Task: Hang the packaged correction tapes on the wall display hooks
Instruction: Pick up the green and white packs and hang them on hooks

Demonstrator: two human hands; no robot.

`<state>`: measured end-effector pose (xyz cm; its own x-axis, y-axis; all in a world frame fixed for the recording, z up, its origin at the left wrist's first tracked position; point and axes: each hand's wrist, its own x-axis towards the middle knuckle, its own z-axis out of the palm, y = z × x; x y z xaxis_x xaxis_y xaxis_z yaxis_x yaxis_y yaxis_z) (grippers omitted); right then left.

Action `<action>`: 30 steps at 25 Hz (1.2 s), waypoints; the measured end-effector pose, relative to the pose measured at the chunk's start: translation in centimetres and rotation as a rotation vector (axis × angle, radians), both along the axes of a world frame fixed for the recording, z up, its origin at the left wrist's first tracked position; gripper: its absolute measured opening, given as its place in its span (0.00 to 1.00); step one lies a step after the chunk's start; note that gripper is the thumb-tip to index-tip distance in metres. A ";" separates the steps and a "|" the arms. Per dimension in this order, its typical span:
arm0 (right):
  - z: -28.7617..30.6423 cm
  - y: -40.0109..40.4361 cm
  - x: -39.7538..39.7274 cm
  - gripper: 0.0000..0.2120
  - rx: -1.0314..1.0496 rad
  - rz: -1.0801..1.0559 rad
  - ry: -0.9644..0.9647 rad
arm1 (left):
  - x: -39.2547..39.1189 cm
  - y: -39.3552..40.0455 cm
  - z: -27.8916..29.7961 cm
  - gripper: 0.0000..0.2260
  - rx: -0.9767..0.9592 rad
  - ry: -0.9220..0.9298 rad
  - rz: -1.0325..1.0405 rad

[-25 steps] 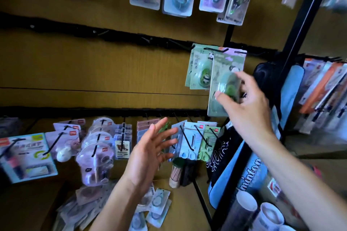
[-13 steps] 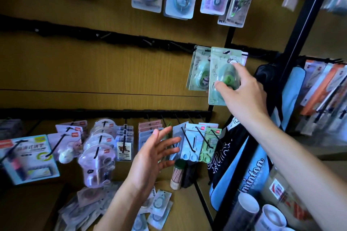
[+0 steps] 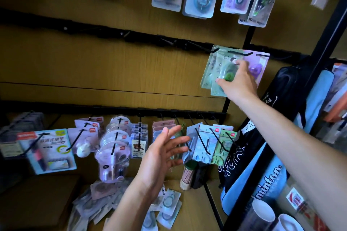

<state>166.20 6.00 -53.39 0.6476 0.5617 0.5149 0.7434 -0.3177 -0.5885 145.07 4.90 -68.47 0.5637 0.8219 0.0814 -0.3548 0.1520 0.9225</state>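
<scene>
Scanning wall first: tan wood-grain slat wall point(image 3: 93, 65) with black hook rails; your work sits on the middle rail, upper right of your view.
Middle rail: black wire display hook point(image 3: 240, 53) juts toward you; green packaged correction tape point(image 3: 218, 73) hangs on or at it, long axis running down from the hook.
Neighbour packs: more green packs sit just behind on the left; a purple pack point(image 3: 260, 65) hangs just beside on the right.
Right arm: your right hand point(image 3: 238, 82) reaches up and forward, thumb and fingers pinching the green pack's clear blister low on the card.
Left arm: your left hand point(image 3: 163, 154) hovers mid-air before the lower rail, fingers straight and spread, holding nothing.
Key relation: the pack lies up and right of both hands; the right hand is on it, the left well apart and lower. The next move likely turns on whether the card's hole is fully over the hook tip.
Loose stock: pile of flat packaged tapes point(image 3: 165, 204) lies on the wooden shelf point(image 3: 195, 212) below your left wrist, nearer the left hand.
Hard to read: motion blur smears the green card's top edge, so you cannot tell whether it is seated on the hook. Your fingers hide part of the blister.
Cut off: top-row packs run out of view above.
</scene>
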 end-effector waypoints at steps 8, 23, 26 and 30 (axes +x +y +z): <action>-3.3 1.5 -0.9 0.26 0.207 -0.060 0.081 | -1.6 1.0 -0.2 0.17 -0.047 -0.025 0.108; -46.6 -5.8 -7.2 0.08 -0.341 -0.186 1.557 | -0.6 -1.0 -21.6 0.08 -0.447 0.617 0.258; -51.1 -2.7 -5.6 0.11 -0.416 -0.284 1.456 | 0.1 1.6 -25.5 0.10 -0.477 0.635 0.312; -55.0 2.3 -3.3 0.29 -0.503 -0.298 1.209 | 1.6 3.9 -30.4 0.10 -0.409 0.690 0.311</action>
<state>162.91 8.29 -108.41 0.6760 0.2783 -0.6823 -0.2913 -0.7496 -0.5943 146.69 8.77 -98.87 0.1223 0.8373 -0.5330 0.1843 0.5085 0.8411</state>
